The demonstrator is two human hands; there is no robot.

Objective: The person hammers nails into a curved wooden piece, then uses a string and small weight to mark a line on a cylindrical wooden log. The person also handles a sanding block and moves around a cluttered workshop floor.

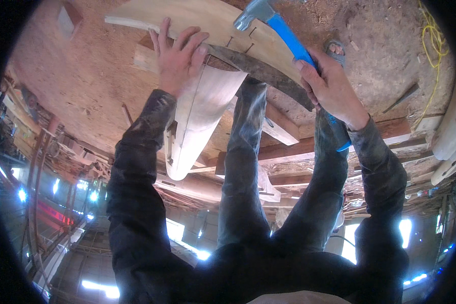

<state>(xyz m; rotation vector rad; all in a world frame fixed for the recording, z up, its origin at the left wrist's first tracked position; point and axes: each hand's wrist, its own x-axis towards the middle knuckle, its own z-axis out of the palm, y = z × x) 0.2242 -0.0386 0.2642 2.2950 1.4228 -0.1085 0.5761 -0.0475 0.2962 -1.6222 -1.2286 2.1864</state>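
Observation:
My right hand (pixel 332 86) is closed around the blue handle of a claw hammer (pixel 289 36). The metal head is raised at the top of the view, over a pale curved board (pixel 187 19). Several nails (pixel 249 48) stick up from this board near its inner edge. At the board's left part, my left hand (pixel 180 58) lies with fingers spread, touching the wood and holding nothing that shows. Under the board runs a dark curved strip (pixel 268 73). A pale tapered plank (pixel 207 114) with a dark line along it extends from below my left hand toward me.
My legs (pixel 243 152) stand on either side of a wooden block (pixel 278 129). Beams (pixel 334 147) and scrap wood lie to the right. A yellow cord (pixel 433 43) lies on the dirt floor (pixel 380 40) at the far right. Another block (pixel 69 20) sits far left.

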